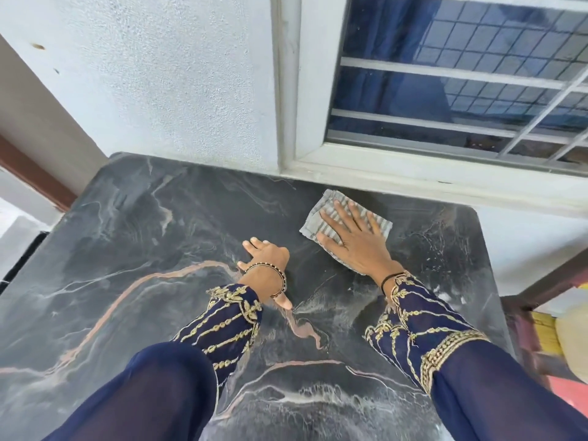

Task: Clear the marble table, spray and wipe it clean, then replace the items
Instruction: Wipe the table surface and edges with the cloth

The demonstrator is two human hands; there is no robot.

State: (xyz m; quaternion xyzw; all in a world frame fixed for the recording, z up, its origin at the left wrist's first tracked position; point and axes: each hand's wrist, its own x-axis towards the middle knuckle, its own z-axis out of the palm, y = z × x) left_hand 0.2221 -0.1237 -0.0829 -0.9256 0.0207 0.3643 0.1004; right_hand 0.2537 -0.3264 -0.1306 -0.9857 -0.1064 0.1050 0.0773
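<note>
The dark marble table (pixel 133 237) with pale and pink veins fills the lower view, with nothing standing on it. A folded grey striped cloth (pixel 313 222) lies on its far right part, near the window sill. My right hand (pixel 353 240) presses flat on the cloth with fingers spread. My left hand (pixel 267 259) rests palm down on the bare marble at the centre, fingers apart, holding nothing. Wet streaks show on the marble near my right forearm and along the near edge.
A white textured wall (pixel 159 84) backs the table on the left. A window (pixel 461 74) with white frame and bars sits behind on the right. Beyond the table's right edge is a reddish wooden frame (pixel 528 329) with yellow and cream items.
</note>
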